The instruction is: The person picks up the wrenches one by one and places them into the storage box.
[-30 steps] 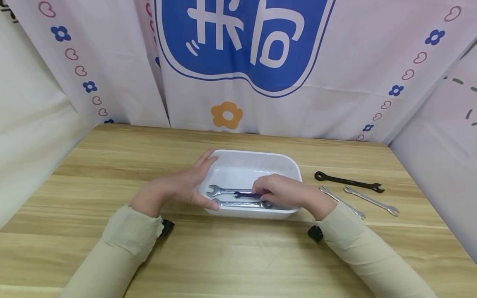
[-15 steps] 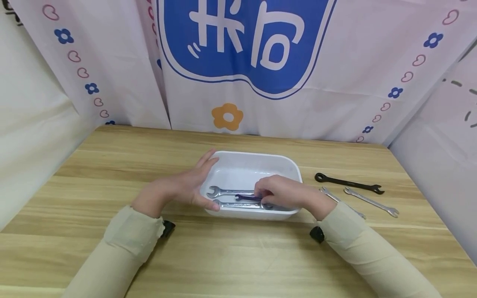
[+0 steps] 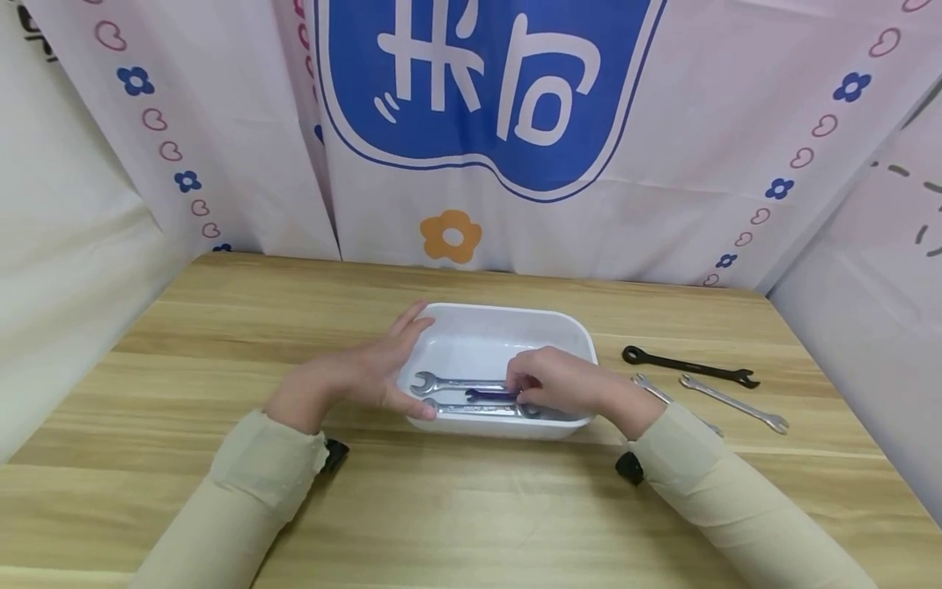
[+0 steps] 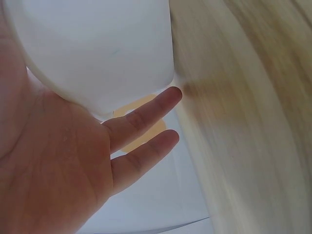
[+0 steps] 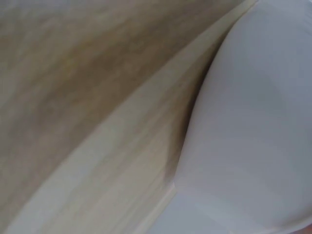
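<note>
A white plastic bin [image 3: 508, 317] stands mid-table in the head view. My left hand [image 3: 371, 372] spans its left end, thumb over the front rim and fingers along the far left corner. The left wrist view shows two straight fingers [image 4: 144, 158] beside the bin's wall [image 4: 97, 44]. Inside the bin, my right hand [image 3: 555, 380] pinches the right end of a small dark purple open-end wrench [image 3: 489, 396]. That wrench lies between two larger silver wrenches, the rear one [image 3: 456, 384] and the front one [image 3: 471, 410]. Their right ends are partly covered by my right hand.
Right of the bin, a black combination wrench [image 3: 688, 365] lies on the wooden table [image 3: 441, 507]. Two slim silver wrenches lie nearer, one [image 3: 736, 403] in full sight and one [image 3: 655, 388] partly behind my right forearm. A printed cloth [image 3: 383, 204] hangs behind the table.
The head view has tipped up a little, so everything sits slightly lower. My right hand, still pinching the purple wrench, has shifted very slightly right; my left hand keeps its place.
</note>
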Motion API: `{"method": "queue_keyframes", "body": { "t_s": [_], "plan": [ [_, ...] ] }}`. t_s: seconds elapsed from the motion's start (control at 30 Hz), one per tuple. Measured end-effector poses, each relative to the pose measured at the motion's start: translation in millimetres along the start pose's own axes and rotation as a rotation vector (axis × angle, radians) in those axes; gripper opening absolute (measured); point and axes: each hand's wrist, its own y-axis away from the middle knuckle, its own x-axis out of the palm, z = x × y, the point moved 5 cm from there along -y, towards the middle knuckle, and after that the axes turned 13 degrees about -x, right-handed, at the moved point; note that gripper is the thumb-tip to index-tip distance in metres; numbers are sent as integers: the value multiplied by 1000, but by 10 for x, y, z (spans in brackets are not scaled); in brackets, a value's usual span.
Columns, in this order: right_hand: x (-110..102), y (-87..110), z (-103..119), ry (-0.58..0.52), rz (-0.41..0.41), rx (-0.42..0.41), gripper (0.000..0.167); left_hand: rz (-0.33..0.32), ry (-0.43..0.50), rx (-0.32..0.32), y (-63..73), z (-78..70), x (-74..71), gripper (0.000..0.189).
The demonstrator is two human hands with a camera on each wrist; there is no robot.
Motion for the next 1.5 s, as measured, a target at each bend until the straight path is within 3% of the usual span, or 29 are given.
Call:
{"method": "queue_keyframes", "body": {
  "t_s": [0.43, 0.9, 1.5],
  "plan": [
    [-95, 109, 36, -20, -74, 10, 8, -4, -23, 5, -33, -12, 17, 133],
    [-216, 467, 152, -116, -138, -22, 19, -11, -12, 15, -23, -1, 1, 132],
    [-651, 1175, 256, 150, -404, 29, 21, -2, 10, -7, -6, 15, 19, 134]
  ]
}}
